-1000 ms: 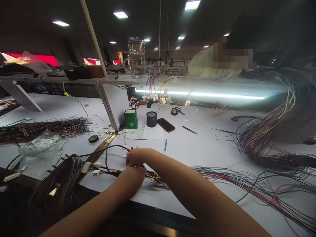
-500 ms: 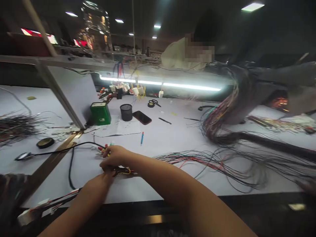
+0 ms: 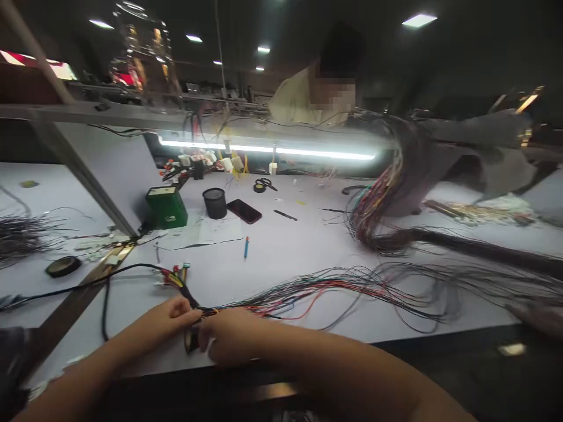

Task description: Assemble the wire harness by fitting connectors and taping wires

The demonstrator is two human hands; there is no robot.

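Note:
A wire harness [image 3: 281,299] lies along the front of the table, its loose wires fanning out to the right. At its left end, small coloured connectors [image 3: 176,276] stick out past a black-wrapped stretch. My left hand [image 3: 173,316] is closed, thumb and fingers pinching the bundle just below that stretch. Close against it, my right hand [image 3: 233,337] has its fingers curled around a roll of black tape [image 3: 191,340] hanging under the bundle. My right fingers partly cover the roll, and the contact between tape and wires is hidden.
A black cable [image 3: 88,285] runs left past another tape roll [image 3: 64,266]. Behind are a green box [image 3: 167,208], a mesh cup [image 3: 214,204], a phone [image 3: 244,211], a blue pen [image 3: 246,248] and scissors [image 3: 267,184]. A thick wire bundle [image 3: 461,243] crosses at right, near another person's hand [image 3: 534,316].
My right hand has moved from above the connectors down to the front side of the bundle, where the tape roll now shows. The connectors are uncovered. The whole view has shifted slightly.

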